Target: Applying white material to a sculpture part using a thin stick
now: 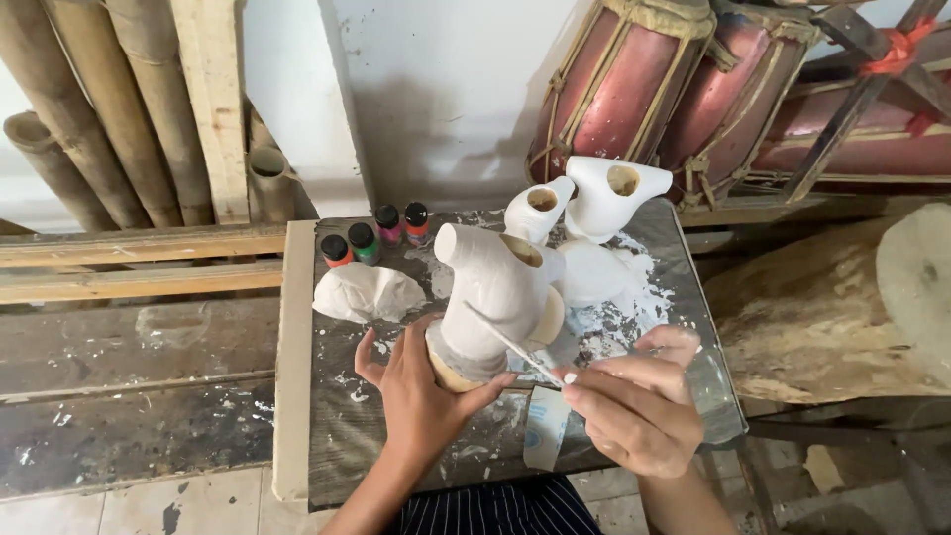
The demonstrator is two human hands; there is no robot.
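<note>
My left hand (421,391) grips the base of a white-coated wooden figure (492,292) with hollow ends, holding it upright on the small dark table (337,436). My right hand (639,401) pinches a thin white brush (515,349) whose tip rests against the figure's lower side. Two more white-coated hollow pieces (599,198) stand just behind it, near the table's far edge. A white plastic bag (369,292) lies to the left of the figure.
Several small paint bottles (376,236) with coloured bodies and black caps stand at the table's back left. White paint splatter (619,297) covers the right side. Bamboo poles (89,109) lean at left, red drums (684,84) at back right, a log (832,317) at right.
</note>
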